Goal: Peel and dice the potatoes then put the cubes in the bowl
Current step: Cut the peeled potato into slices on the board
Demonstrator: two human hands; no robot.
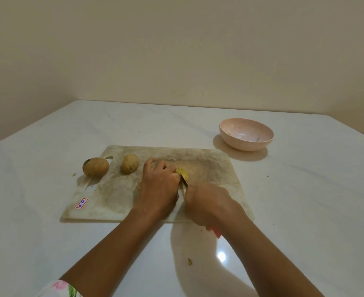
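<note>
While the left hand curls over the peeled potato near the middle of the cutting board, pinning it under bent fingers, the right hand is wrapped round the handle of the knife, whose blade rests against the yellow flesh just beside the left fingertips. That closeness is the thing to manage, I judge: the fingertips should tuck back so the knuckles, not the nails, guide the blade. The potato is best set on a flat cut face so it cannot roll. Even slices first, then sticks, then cubes — and the holding hand steps back after each cut. How much of the potato lies under the palm cannot be told. The pink bowl stands well apart, on the table beyond the board's far right corner, with no cubes visible in it. Two unpeeled potatoes wait at the board's left end — most of the task seems to lie ahead.
</note>
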